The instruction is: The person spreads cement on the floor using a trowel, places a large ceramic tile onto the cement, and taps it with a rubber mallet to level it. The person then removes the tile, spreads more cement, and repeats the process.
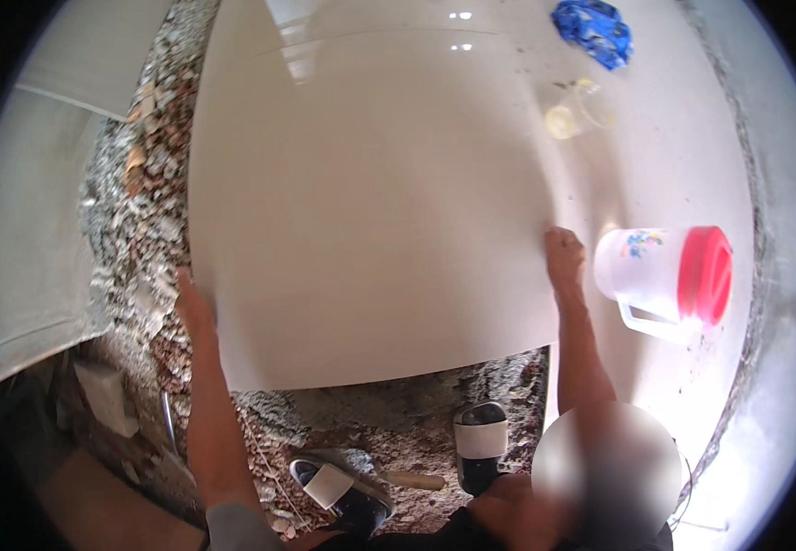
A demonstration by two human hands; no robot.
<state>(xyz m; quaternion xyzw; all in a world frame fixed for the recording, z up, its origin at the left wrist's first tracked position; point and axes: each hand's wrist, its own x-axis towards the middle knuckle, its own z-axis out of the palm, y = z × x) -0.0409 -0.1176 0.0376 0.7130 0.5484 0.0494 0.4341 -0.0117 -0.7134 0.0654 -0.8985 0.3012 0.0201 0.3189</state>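
A large, glossy cream floor tile fills the middle of the view, with light reflected near its far end. My left hand is closed on the tile's left edge near the front corner, its fingers mostly hidden at the side. My right hand grips the right edge, fingers curled around it. Close to the right hand, a translucent white pitcher with a red lid stands on the pale tiled floor. Beyond it are a clear cup with a yellowish base and a crumpled blue plastic wrapper.
Gravel and rubble border the tile on the left, beside pale slabs. A block sits at lower left. Below the tile's near edge are my sandalled feet and a wooden handle. A round pale shape at lower right is blurred.
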